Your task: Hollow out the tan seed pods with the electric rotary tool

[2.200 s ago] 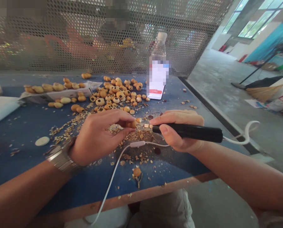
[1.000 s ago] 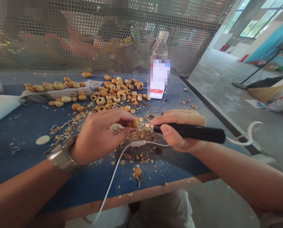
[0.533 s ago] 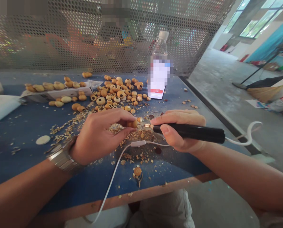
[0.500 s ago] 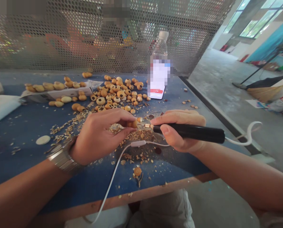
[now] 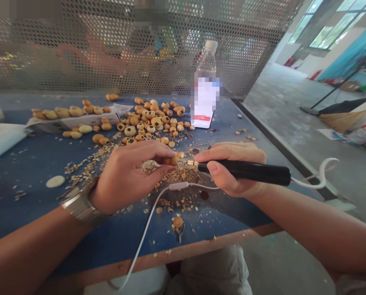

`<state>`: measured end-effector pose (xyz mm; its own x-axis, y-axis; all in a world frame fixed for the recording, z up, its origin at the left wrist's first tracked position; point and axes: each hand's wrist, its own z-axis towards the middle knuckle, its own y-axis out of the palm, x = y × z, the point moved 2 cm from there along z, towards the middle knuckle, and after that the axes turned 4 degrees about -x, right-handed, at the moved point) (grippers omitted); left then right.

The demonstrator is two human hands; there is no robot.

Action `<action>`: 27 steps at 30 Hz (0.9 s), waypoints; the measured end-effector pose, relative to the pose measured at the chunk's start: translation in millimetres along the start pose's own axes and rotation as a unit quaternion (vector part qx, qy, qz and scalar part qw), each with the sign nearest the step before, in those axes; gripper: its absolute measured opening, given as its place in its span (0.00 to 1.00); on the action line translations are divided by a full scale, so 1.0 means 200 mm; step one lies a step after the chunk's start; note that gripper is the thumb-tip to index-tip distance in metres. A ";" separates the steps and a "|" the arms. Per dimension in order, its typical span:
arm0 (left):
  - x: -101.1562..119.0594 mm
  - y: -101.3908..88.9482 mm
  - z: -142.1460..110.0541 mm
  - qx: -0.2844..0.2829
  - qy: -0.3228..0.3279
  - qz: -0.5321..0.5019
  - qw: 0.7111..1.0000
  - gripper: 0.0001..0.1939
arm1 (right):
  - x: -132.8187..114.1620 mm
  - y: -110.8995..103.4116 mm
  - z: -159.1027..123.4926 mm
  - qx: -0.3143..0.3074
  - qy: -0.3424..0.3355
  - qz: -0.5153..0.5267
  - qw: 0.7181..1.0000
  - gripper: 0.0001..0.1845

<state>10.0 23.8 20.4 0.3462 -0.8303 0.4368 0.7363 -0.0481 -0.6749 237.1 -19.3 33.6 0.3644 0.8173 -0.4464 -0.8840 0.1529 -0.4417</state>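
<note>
Between the thumb and fingers of my left hand is a small tan gourd, mostly covered by the fingertips. My right hand is wrapped round a black pen-shaped rotary tool with a brass-coloured collet at its front. The tool's thin tip points left and meets the gourd, or comes very close to it; I cannot tell which. A white cord leaves the tool's rear end. Below the hands, an inline switch sits on a white cord. Seeds and shavings lie under the gourd.
Many small gourds, several with round holes, are heaped behind my hands. More gourds rest on a white box at left. A lit phone leans against a clear bottle. A perforated metal screen closes off the back.
</note>
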 end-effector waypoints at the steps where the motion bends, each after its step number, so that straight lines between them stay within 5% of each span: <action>1: 0.00 0.00 0.00 0.001 0.001 -0.001 1.000 0.04 | 0.00 0.00 0.00 0.000 0.000 -0.001 1.000 0.08; 27: -0.04 0.00 -0.02 -0.009 -0.100 -0.066 0.993 0.10 | 0.01 -0.03 -0.02 0.040 -0.012 -0.001 0.999 0.08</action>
<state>5.1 28.0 14.5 0.3578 -0.6887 0.6306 0.7730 -0.1605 -0.6138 244.9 -20.2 31.9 0.3603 0.8300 -0.4258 -0.9040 0.1980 -0.3790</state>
